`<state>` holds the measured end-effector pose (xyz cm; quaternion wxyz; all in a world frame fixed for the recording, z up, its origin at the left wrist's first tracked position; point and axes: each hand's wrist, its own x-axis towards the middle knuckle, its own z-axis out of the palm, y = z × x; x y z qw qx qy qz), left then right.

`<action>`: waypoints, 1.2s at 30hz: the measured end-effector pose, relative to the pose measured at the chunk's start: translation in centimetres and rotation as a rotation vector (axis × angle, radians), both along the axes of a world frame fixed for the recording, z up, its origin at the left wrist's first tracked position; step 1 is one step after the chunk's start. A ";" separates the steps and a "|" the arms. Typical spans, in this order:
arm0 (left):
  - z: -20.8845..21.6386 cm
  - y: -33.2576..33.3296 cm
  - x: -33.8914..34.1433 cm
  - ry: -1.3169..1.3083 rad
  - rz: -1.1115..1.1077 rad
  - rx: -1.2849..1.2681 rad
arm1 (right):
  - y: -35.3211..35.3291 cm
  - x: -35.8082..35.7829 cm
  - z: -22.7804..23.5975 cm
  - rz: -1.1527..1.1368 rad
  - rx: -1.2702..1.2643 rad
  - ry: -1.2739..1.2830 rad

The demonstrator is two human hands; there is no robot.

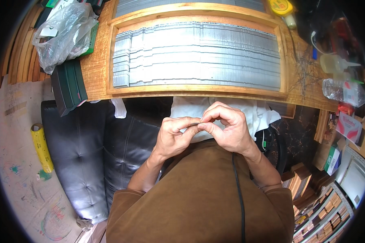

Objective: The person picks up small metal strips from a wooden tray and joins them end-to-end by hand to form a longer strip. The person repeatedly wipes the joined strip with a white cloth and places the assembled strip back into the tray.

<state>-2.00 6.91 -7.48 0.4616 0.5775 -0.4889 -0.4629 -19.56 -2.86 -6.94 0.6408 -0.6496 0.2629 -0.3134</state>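
My left hand (pixel 172 137) and my right hand (pixel 231 128) meet in front of my chest, fingertips touching. Both pinch a small, thin dark strip (pixel 194 124) between thumbs and forefingers; the fingers cover most of it, so its kind is unclear. Just beyond them, a wooden frame (pixel 198 88) lies on the wooden table (pixel 94 81). Rows of thin silvery metal strips (pixel 202 56) fill the frame, packed side by side. Below the hands, a white cloth (pixel 182 110) hangs or lies under the table's edge.
At the table's left are a clear plastic bag (pixel 65 38) and a dark green box (pixel 69 87). A yellow tape measure (pixel 280 7), thin wires (pixel 304 73) and a plastic bottle (pixel 344 92) lie right. A black padded sofa (pixel 79 154) and yellow roll (pixel 41 148) are lower left.
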 end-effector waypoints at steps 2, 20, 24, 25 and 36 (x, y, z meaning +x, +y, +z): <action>0.1 0.0 0.0 -0.001 0.004 0.012 | 0.1 0.0 -0.1 -0.007 0.010 -0.007; 0.3 -0.5 -0.5 0.014 0.072 0.035 | -0.5 -1.5 1.7 -0.151 -0.080 0.065; -0.9 -0.2 -0.4 0.185 0.128 0.020 | -6.0 -6.8 7.0 -0.369 0.044 0.050; -0.8 -0.5 -0.4 0.182 0.114 0.022 | -8.4 -8.9 8.3 -0.448 -0.032 0.160; 2.9 -3.4 -2.2 0.098 -0.024 -0.105 | -6.8 -7.7 11.0 -0.294 -0.153 0.302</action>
